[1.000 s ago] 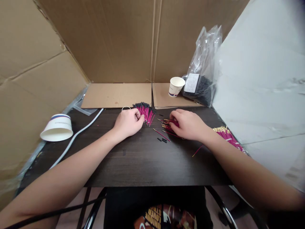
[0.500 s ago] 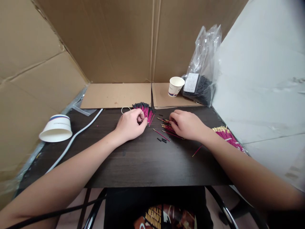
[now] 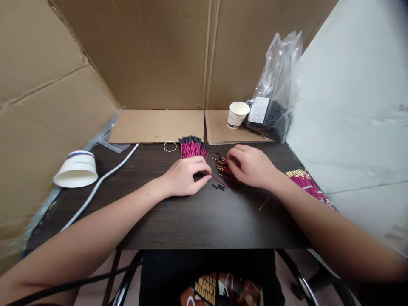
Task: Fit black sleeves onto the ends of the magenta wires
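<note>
My left hand point(image 3: 189, 176) pinches the end of a single magenta wire point(image 3: 221, 182) between thumb and forefinger, low over the dark table. Just behind that hand lies a pile of magenta wires with black sleeves on their ends point(image 3: 191, 146). My right hand point(image 3: 251, 165) rests over a loose group of magenta wires with gold tips point(image 3: 226, 171). Its fingers are closed, and whatever sits between them is hidden. Several short black sleeves point(image 3: 220, 187) lie near the wire in front of the hands.
A tied bundle of gold-tipped magenta wires point(image 3: 307, 185) lies at the right wall. At the back stand a paper cup point(image 3: 238, 115) and a plastic bag of black sleeves point(image 3: 276, 117). Another cup point(image 3: 75, 170) lies left beside a white cable point(image 3: 105, 176). A white ring point(image 3: 170, 146) lies by the pile.
My left hand has moved right and toward me, from the black-sleeved pile to the single wire, and has closed on its end. My right hand has stayed nearly in place.
</note>
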Demonstrator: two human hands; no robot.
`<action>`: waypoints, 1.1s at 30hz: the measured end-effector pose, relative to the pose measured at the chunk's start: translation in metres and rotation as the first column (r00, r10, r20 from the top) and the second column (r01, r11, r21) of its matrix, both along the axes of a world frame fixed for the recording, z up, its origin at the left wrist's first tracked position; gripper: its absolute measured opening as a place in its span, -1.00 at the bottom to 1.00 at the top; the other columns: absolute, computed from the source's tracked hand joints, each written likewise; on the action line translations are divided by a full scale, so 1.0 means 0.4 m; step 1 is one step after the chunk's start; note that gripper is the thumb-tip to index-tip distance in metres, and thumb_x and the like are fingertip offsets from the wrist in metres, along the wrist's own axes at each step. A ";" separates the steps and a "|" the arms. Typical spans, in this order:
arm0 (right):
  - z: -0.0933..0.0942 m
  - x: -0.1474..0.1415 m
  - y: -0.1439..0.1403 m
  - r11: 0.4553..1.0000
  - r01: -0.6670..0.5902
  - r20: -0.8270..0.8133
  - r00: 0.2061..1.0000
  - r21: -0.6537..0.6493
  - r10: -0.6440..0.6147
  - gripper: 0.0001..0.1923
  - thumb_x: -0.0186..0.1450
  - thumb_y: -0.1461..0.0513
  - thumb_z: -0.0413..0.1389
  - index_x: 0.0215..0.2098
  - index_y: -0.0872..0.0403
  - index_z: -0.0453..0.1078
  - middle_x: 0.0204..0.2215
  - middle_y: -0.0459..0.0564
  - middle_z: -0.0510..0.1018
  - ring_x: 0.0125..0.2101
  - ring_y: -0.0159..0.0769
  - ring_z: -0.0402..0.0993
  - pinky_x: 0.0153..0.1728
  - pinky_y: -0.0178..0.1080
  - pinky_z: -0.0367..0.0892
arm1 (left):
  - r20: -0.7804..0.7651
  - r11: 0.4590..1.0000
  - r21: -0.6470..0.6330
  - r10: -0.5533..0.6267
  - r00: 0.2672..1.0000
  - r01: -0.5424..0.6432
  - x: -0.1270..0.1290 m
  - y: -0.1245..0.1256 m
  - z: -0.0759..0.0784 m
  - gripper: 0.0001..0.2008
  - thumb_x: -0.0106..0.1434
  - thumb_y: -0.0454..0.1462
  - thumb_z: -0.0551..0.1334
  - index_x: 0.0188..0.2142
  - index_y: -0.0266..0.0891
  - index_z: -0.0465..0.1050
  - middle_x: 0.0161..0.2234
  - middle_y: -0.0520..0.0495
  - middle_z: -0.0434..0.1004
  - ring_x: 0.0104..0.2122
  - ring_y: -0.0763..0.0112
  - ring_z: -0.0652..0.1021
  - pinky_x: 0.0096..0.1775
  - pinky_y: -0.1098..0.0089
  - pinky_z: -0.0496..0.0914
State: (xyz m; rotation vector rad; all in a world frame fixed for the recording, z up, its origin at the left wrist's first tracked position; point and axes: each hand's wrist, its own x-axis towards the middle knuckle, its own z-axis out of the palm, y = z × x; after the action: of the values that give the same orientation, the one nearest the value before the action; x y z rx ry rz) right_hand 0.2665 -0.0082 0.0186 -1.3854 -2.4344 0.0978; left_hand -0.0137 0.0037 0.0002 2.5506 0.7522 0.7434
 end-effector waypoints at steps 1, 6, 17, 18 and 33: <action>-0.001 -0.002 -0.001 1.000 -0.004 -0.012 1.000 0.003 0.004 -0.90 0.52 0.28 0.14 -0.15 0.09 0.51 -0.22 0.12 0.64 -0.22 -0.10 0.55 -0.22 -0.15 0.29 | -0.019 0.999 -0.010 -0.037 0.999 0.037 0.000 -0.003 -0.001 -0.84 0.51 -0.24 0.30 -0.10 -0.21 0.69 -0.13 -0.12 0.65 -0.21 0.29 0.65 -0.12 0.27 0.54; -0.005 -0.007 -0.003 0.999 -0.039 -0.031 0.999 0.021 0.040 -0.88 0.52 0.27 0.12 -0.15 0.08 0.51 -0.25 0.11 0.65 -0.23 -0.10 0.56 -0.22 -0.15 0.31 | -0.080 0.993 -0.034 -0.118 0.990 0.115 0.003 -0.012 -0.011 -0.81 0.54 -0.20 0.33 -0.03 -0.10 0.76 -0.05 -0.09 0.67 -0.18 0.30 0.69 -0.11 0.29 0.56; -0.018 -0.007 0.000 0.995 -0.072 -0.107 0.991 0.065 0.079 -0.92 0.51 0.26 0.12 -0.17 0.06 0.44 -0.33 0.04 0.62 -0.31 -0.17 0.50 -0.28 -0.19 0.26 | -0.143 0.989 -0.084 -0.133 0.981 0.122 0.011 -0.023 0.010 -0.88 0.51 -0.28 0.29 -0.11 -0.20 0.64 -0.10 -0.08 0.67 -0.22 0.31 0.67 -0.17 0.30 0.53; -0.018 -0.008 -0.001 0.996 -0.074 -0.115 0.990 0.059 0.080 -0.92 0.51 0.25 0.11 -0.17 0.06 0.44 -0.35 0.03 0.61 -0.33 -0.18 0.48 -0.29 -0.19 0.24 | -0.153 0.989 -0.087 -0.135 0.979 0.123 0.012 -0.024 0.012 -0.89 0.50 -0.30 0.28 -0.12 -0.20 0.62 -0.11 -0.08 0.66 -0.23 0.31 0.66 -0.19 0.30 0.52; -0.009 -0.031 -0.023 0.960 -0.229 -0.397 0.876 0.159 0.275 -0.87 0.57 0.27 0.06 -0.12 0.04 0.45 -0.35 -0.02 0.59 -0.38 -0.24 0.49 -0.28 -0.19 0.38 | 0.320 0.822 -0.566 0.295 0.901 -0.068 0.038 -0.015 0.004 -0.83 0.40 -0.20 0.40 -0.18 -0.28 0.60 -0.34 -0.09 0.65 -0.45 0.45 0.52 -0.40 0.40 0.45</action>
State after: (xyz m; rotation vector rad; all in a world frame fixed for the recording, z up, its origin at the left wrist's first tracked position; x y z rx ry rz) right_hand 0.2541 -0.0172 0.0148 -0.8818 -2.2035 0.2897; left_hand 0.0016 -0.0021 0.0019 1.7566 0.9217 0.9144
